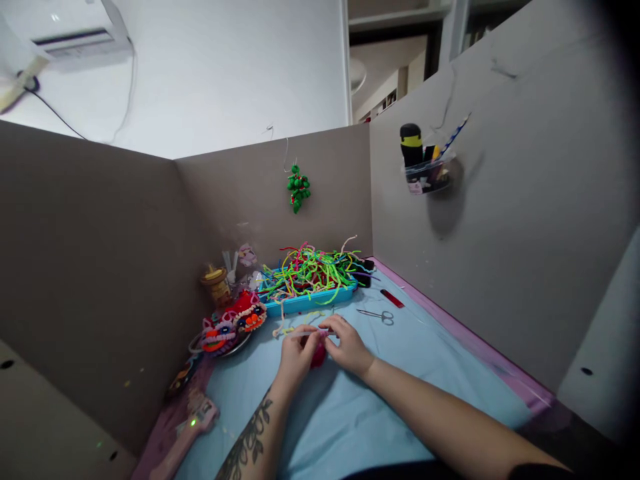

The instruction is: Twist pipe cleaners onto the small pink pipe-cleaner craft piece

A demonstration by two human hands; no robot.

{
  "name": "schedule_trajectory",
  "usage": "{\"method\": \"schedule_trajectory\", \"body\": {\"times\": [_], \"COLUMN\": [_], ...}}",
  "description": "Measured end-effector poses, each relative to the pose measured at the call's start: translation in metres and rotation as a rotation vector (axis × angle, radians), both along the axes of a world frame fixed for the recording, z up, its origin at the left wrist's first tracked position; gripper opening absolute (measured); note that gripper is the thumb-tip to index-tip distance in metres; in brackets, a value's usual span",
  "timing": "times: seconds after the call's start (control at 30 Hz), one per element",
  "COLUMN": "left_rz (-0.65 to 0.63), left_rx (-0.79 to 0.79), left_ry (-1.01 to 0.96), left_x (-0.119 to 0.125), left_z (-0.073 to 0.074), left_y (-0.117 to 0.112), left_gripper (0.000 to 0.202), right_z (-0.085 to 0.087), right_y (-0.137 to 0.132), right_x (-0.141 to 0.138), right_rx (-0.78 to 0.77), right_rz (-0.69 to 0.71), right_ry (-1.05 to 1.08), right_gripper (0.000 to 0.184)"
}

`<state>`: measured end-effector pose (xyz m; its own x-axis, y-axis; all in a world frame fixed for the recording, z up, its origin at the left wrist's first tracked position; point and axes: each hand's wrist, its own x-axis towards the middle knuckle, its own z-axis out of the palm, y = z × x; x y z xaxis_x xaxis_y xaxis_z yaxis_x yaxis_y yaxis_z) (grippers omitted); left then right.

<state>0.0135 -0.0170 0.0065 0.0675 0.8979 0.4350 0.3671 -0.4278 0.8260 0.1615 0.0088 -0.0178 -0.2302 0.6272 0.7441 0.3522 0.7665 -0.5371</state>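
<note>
Close together over the blue cloth, my left hand [299,350] and my right hand [349,343] are both closed in a pinch. Between their fingertips is a pink fuzzy pipe cleaner [324,333], partly covered by the fingers. A thin pale stick-like piece runs along my left fingers; its kind cannot be made out. Just below the fingertips shows a deep pink-red piece [318,356], whose shape is mostly hidden. Small scissors [383,316] lie to the right beyond my right hand.
Behind my hands stands a blue tray [310,303] heaped with colourful pipe cleaners [315,270]. Left are fuzzy craft pieces [233,327], a jar [217,285] and a pink glue gun [193,427] with a green light. A red strip [392,298] lies right. Grey panels [270,173] surround the table.
</note>
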Motion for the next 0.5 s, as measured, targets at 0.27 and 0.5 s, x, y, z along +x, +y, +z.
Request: {"method": "schedule_trajectory", "body": {"times": [0.27, 0.5], "left_rz": [-0.035, -0.056], "left_rx": [0.258, 0.318], "left_ry": [0.169, 0.265], "left_x": [-0.0053, -0.0061], "left_z": [-0.0003, -0.0006], "left_y": [0.0003, -0.0017], "left_gripper": [0.017, 0.020], "right_z": [0.0014, -0.0003], "right_y": [0.0000, 0.0032], "right_x": [0.0025, 0.0025], "right_rx": [0.012, 0.051], "right_rz": [0.092, 0.090], "right_ry": [-0.051, -0.114], "right_gripper": [0.022, 0.023]}}
